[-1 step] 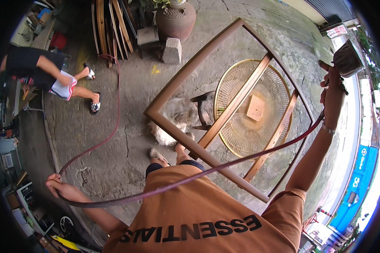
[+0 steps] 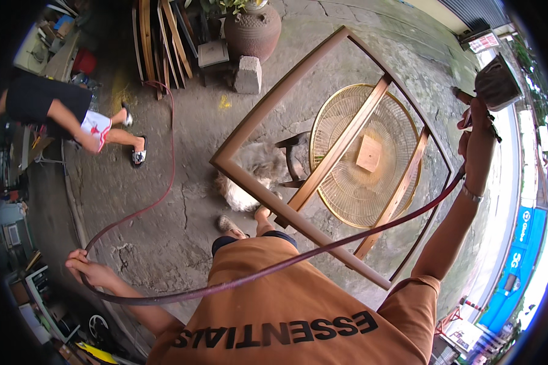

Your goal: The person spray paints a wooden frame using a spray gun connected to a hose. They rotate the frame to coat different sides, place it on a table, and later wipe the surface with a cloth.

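My right hand (image 2: 481, 137), stretched out at the right, is wrapped round a spray gun (image 2: 498, 82) with a dark cup. From the gun a dark red hose (image 2: 274, 266) runs in front of my body to my left hand (image 2: 91, 267), which grips it at the lower left. The hose then curves on across the ground. Between my arms lies a brown rectangular frame (image 2: 280, 94) with two crossing slats, nearest my right hand. Beneath it is a round wire fan grille (image 2: 335, 121) with a small square of wood (image 2: 369, 153) at its middle.
A dark stool (image 2: 293, 159) stands partly under the grille, beside a fluffy grey and white animal (image 2: 246, 193) near my feet. Wood strips (image 2: 161, 45), a clay pot (image 2: 254, 33) and a concrete block (image 2: 248, 76) are at the back. Another person (image 2: 55, 109) is at the left.
My right hand and the spray gun have shifted slightly left and down. The other person at the left has moved a little. My left hand has hardly moved.
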A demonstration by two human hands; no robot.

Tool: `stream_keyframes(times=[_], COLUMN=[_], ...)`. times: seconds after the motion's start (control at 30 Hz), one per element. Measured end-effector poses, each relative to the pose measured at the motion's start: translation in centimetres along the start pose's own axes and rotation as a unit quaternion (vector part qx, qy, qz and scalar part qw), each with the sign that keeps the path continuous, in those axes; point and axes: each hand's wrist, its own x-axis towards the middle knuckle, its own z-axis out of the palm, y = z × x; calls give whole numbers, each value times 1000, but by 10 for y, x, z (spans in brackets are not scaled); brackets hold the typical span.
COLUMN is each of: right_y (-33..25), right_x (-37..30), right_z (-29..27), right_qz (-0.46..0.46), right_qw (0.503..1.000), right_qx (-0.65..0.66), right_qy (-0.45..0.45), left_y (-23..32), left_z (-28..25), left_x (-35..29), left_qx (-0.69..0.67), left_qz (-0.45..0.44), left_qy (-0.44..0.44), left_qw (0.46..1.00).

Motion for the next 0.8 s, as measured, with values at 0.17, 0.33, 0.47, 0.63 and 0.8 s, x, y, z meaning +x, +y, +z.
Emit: stream_keyframes(times=[0.17,0.33,0.47,0.63,0.8], right_y=[-37,-58,-55,-56,-51], right_x=[-76,-135,-162,-233,-293], right_z=[-6,-18,-32,-60,-76], right_qz=[9,-4,3,33,30], right_qw=[996,995,999,998,989], right_qx=[47,8,-43,-13,70], right_qy=[-72,-103,-23,-49,-129], left_y=[-26,-59,-64,-78,-88], left_z=[-13,-44,-59,-75,-93], left_x=[18,30,30,38,46], left_qx=[-17,-68,-40,-46,-73], left_qz=[4,25,14,15,26], left_qy=[14,-21,-14,-20,-41], left_qw=[1000,997,999,999,996])
